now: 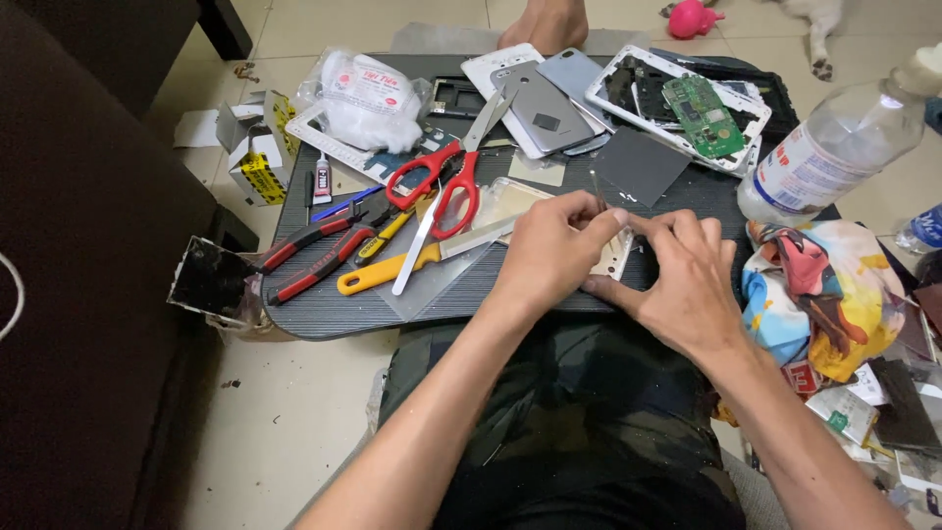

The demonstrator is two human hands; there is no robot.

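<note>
Bracing a pale phone frame flat against the tabletop, the left hand grasps its near edge, fingertips pinched. The right hand clamps the frame's other side, steadying it; scissors lie left of the frame.

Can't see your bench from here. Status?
Left hand and right hand both pinching a pale phone part. Scissors, knife lie left, apart.

Left hand and right hand gripping pale phone frame, red scissors nearby
</note>
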